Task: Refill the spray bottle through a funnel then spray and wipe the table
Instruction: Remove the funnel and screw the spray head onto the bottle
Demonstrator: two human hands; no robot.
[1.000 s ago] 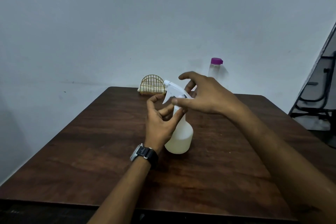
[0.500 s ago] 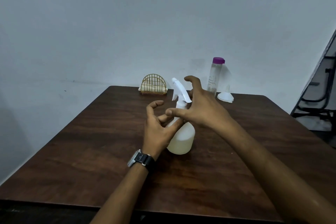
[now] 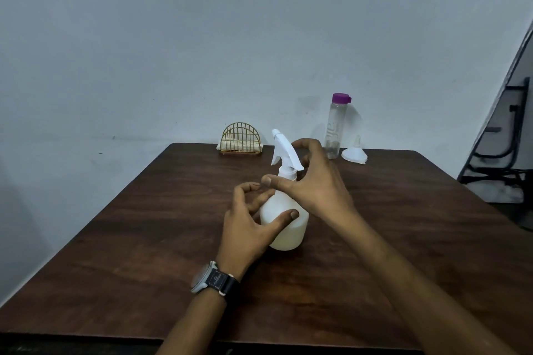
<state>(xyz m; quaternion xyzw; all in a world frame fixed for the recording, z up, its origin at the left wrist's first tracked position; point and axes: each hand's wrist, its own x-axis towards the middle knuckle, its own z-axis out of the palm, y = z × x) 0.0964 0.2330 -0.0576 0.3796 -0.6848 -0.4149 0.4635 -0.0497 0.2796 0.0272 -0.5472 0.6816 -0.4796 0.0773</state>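
Left hand (image 3: pixel 247 229) lower on spray bottle (image 3: pixel 289 235)

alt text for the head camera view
A person's left hand holds the body of a white spray bottle standing on a dark wooden table, while the right hand curls round its neck. Behind stand a purple-capped clear bottle, an upside-down white funnel and a wire napkin holder.
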